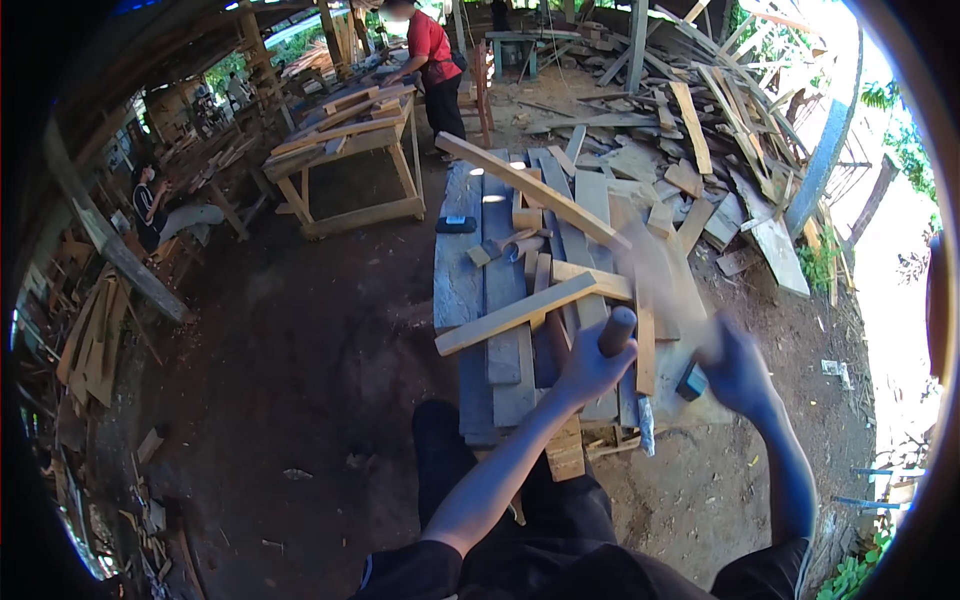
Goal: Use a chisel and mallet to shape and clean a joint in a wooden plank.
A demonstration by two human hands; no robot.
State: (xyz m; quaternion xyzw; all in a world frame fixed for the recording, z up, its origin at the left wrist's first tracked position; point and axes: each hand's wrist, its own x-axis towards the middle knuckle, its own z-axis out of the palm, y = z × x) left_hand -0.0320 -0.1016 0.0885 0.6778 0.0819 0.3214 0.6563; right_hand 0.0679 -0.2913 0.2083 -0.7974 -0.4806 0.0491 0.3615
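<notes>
My left hand (592,368) is closed around an upright, round wooden handle (618,328), which looks like a chisel's; its lower end is hidden by the hand and the wood. To the right, my right hand (738,368) is closed on a brown mallet (655,272), smeared by motion, its head up and to the left of the hand. Beneath and beside my left hand are joined wooden bars: a short bar (515,316) slanting left, a long bar (535,190) reaching up left, and an upright bar (646,345). All rest over a plank-topped workbench (460,275).
On the bench lie a wood-headed tool (497,246), a dark box (456,224) and a dark blue block (691,381). Behind stands another table (345,150) with timber, beside a person in red (432,60). Scrap wood (690,130) is heaped at right; someone sits (165,210) at left.
</notes>
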